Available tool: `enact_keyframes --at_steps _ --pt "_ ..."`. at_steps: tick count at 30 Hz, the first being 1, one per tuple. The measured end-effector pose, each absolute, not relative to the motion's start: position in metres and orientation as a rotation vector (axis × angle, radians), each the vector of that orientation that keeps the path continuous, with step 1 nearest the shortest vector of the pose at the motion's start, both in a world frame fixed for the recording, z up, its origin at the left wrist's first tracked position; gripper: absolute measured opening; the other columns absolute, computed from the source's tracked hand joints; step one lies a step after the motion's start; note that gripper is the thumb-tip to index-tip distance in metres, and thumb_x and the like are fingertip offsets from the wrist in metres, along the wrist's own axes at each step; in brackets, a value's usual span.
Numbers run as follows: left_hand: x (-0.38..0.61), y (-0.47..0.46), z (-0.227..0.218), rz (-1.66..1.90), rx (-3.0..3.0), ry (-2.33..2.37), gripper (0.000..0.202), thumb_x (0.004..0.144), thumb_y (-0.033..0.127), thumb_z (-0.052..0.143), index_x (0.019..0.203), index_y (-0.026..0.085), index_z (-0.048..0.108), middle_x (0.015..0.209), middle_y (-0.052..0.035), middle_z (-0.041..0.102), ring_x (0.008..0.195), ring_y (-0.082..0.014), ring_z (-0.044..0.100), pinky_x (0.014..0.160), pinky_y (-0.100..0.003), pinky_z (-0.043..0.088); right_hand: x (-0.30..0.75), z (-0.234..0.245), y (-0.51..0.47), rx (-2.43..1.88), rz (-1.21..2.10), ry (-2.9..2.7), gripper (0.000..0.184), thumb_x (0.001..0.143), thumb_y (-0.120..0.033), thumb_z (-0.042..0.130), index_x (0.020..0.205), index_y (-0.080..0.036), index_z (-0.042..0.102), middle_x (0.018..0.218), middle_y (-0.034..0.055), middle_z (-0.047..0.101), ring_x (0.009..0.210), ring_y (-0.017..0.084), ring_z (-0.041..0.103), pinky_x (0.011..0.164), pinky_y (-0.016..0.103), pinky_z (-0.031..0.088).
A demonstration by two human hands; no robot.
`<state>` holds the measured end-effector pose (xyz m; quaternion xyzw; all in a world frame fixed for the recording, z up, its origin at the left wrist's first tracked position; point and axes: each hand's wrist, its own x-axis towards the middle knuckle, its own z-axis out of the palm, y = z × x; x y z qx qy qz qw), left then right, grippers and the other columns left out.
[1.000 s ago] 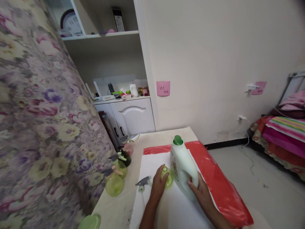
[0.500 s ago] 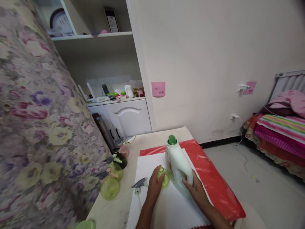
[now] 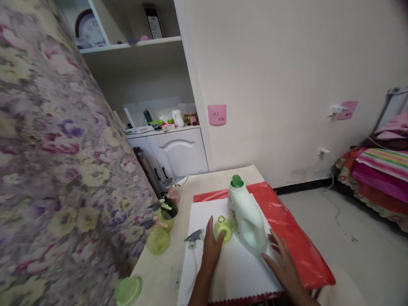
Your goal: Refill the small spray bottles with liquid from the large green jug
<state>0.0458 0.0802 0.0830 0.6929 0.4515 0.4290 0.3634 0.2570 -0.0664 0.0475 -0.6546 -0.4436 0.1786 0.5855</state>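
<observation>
A pale green detergent jug [image 3: 247, 214] stands upright on the white sheet, its mouth uncapped and green inside. My right hand [image 3: 283, 259], off the handle, is open with fingers spread at the jug's lower right side. A small round yellow-green spray bottle [image 3: 223, 227] without its top stands just left of the jug. My left hand [image 3: 213, 246] is open at that bottle's left side, thumb and fingers apart; the thumb tip overlaps the bottle, and I cannot tell whether it touches. Left of this hand lies a grey spray nozzle [image 3: 194, 237] with its thin tube.
Several spray bottles with nozzles line the table's left side, including a yellow-green one [image 3: 157, 241]. A green lid-like object [image 3: 128, 290] is at the near left corner. Red plastic [image 3: 296, 238] lies under the white sheet [image 3: 236, 278]. A floral curtain [image 3: 63, 170] hangs at left.
My right hand has let go of the jug's handle and moved slightly right and down. My left hand has loosened from around the small bottle. The view has shifted a little.
</observation>
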Motion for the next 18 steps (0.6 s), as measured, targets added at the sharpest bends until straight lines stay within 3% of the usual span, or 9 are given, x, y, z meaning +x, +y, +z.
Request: enact_keyframes --at_steps 5,10,13,18 --pt "0.037 0.040 0.084 1.229 1.652 1.254 0.060 0.082 0.040 0.060 0.136 0.017 0.046 0.147 -0.0165 0.044 0.135 -0.0297 0.040 0.110 -0.046 0.032 0.268 0.013 -0.093 -1.549 0.559 -1.024 0.060 0.082 -0.042 0.059 0.136 -0.022 0.040 0.137 0.0127 0.048 0.118 0.027 0.055 0.102 0.045 0.046" --pt "-0.005 0.003 0.085 1.304 1.500 1.405 0.035 0.081 0.043 0.057 0.107 0.020 0.064 0.105 -0.0102 0.071 0.099 -0.0270 0.066 0.090 -0.041 0.049 0.271 0.006 -0.107 -1.588 0.612 -1.033 0.051 0.084 -0.047 0.054 0.127 -0.020 0.048 0.123 0.0128 0.060 0.110 0.026 0.062 0.097 0.040 0.050" --pt "-0.040 -0.001 0.082 1.345 1.405 1.604 0.035 0.077 0.047 0.057 0.098 0.019 0.063 0.088 -0.0073 0.072 0.084 -0.0268 0.068 0.080 -0.039 0.052 0.260 0.011 -0.113 -1.600 0.694 -1.083 0.046 0.084 -0.050 0.053 0.121 -0.021 0.053 0.112 0.0100 0.067 0.106 0.025 0.064 0.093 0.034 0.052" --pt "-0.072 0.009 0.092 1.117 1.714 1.738 0.029 0.081 0.044 0.046 0.093 0.021 0.060 0.086 -0.0056 0.071 0.083 -0.0236 0.066 0.077 -0.033 0.050 0.235 0.020 -0.111 -1.577 0.771 -1.247 0.041 0.085 -0.050 0.050 0.112 -0.020 0.059 0.095 0.0068 0.071 0.093 0.023 0.067 0.083 0.030 0.053"
